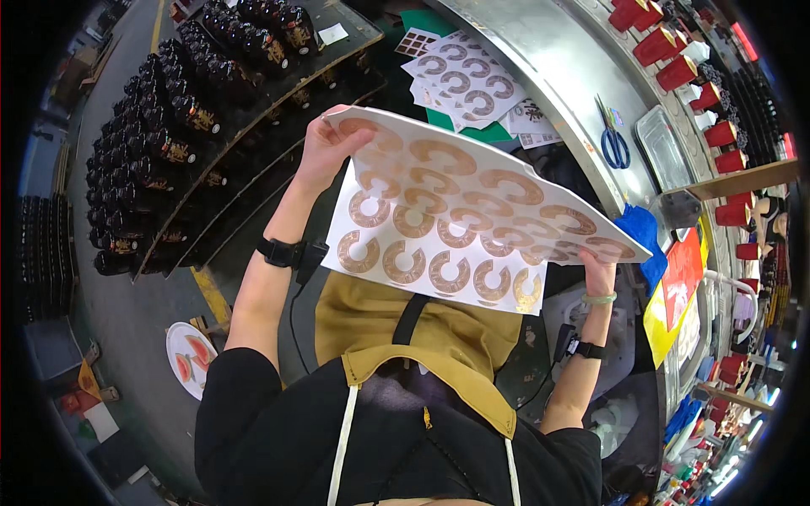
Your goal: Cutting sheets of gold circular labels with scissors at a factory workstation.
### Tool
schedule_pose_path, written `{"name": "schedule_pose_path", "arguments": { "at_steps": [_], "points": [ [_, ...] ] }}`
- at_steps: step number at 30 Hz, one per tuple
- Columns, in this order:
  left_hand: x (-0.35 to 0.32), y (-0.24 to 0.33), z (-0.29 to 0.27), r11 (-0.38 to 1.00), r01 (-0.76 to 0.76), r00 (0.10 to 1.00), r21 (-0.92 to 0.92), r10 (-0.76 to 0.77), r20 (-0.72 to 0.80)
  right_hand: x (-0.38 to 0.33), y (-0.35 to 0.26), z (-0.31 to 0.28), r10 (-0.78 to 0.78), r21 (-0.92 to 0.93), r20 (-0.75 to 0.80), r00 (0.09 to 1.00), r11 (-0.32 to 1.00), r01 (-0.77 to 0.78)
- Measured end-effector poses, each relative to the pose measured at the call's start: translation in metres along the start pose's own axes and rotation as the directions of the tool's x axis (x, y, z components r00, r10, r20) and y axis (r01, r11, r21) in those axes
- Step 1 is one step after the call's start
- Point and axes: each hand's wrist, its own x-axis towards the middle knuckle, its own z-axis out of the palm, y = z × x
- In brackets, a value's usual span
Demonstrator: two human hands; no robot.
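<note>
My left hand (325, 152) pinches the upper left corner of a stack of white decal sheets (481, 192), thumb on top. At the opposite corner my right hand (599, 271) grips the same stack. The stack is tilted and held above my lap, and gold C-shaped rings show in rows across it. Below it hangs another white sheet (426, 251) with the same gold rings, over my mustard apron (371, 316). Whether that lower sheet is gripped too, I cannot tell. More ring-printed sheets (464, 80) lie on a green mat (418, 20) beyond my hands.
Tiered racks of glossy black jars (160, 143) stand at the left. On the metal table (548, 59) at the right are scissors (616, 148), a clear tray (663, 150) and a blue cloth (643, 240). Red cups (658, 46) line up behind. A plate (179, 331) of watermelon slices sits lower left.
</note>
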Motion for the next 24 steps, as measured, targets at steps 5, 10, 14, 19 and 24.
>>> {"name": "schedule_pose_path", "arguments": {
  "at_steps": [5,10,14,19,24],
  "points": [
    [0.004,-0.001,0.012,0.992,-0.128,0.987,0.016,0.129,-0.095,0.0,-0.004,0.004,0.045,0.048,0.037,0.998,0.998,-0.046],
    [0.006,0.01,0.025,0.97,-0.168,0.97,0.174,0.195,-0.147,-0.003,-0.013,0.012,0.052,0.021,0.087,0.995,0.998,-0.054],
    [0.002,0.02,0.033,0.898,-0.294,0.944,0.327,0.327,-0.051,-0.005,-0.017,0.018,0.133,-0.004,0.015,0.991,0.991,-0.133],
    [-0.01,0.026,0.033,0.803,-0.329,0.933,0.496,0.356,0.043,-0.007,-0.018,0.029,0.196,0.014,0.028,0.98,0.98,-0.196],
    [-0.031,0.021,0.024,0.797,-0.194,0.967,0.572,0.252,-0.022,-0.003,-0.009,0.036,0.383,-0.085,0.069,0.921,0.922,-0.377]
  ]
}}
